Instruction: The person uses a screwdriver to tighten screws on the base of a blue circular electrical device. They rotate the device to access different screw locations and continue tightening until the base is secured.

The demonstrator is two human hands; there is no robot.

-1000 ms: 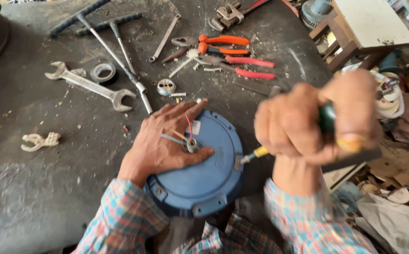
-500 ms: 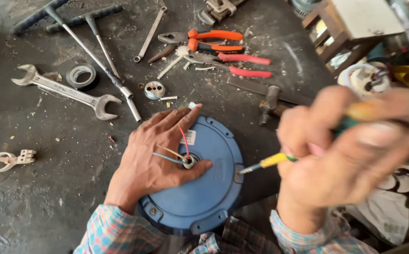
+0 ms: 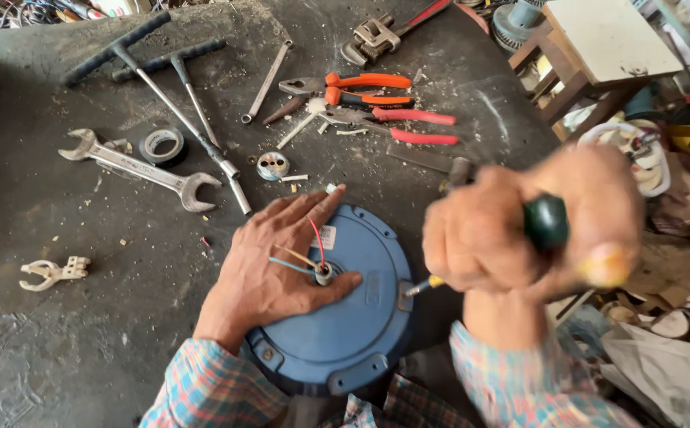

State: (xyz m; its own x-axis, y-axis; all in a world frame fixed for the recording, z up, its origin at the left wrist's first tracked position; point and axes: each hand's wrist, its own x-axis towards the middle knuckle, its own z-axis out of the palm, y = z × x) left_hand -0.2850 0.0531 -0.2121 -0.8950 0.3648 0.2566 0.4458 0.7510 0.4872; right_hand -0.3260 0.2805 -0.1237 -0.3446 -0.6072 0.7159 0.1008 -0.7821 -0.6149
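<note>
A round blue motor housing (image 3: 345,333) lies flat at the near edge of a dark workbench (image 3: 67,341). My left hand (image 3: 277,261) presses palm-down on its lid, fingers spread around a central shaft where red, blue and yellow wires (image 3: 313,257) come out. My right hand (image 3: 535,226) is closed around the green handle of a screwdriver (image 3: 547,222). The screwdriver's yellow-collared shaft points down-left, and its tip (image 3: 408,292) sits at the right rim of the housing.
Behind the housing lie an open-ended spanner (image 3: 143,166), a tape roll (image 3: 161,145), two T-handle wrenches (image 3: 178,103), orange and red pliers (image 3: 376,99), a pipe wrench (image 3: 372,36) and a small bearing (image 3: 272,165). A white clip (image 3: 51,272) lies at left. Clutter and a wooden stool (image 3: 598,47) stand right.
My right hand keeps working the screwdriver at the housing's right rim and has shifted slightly. My left hand stays pressed on the lid. The view has moved a little.
</note>
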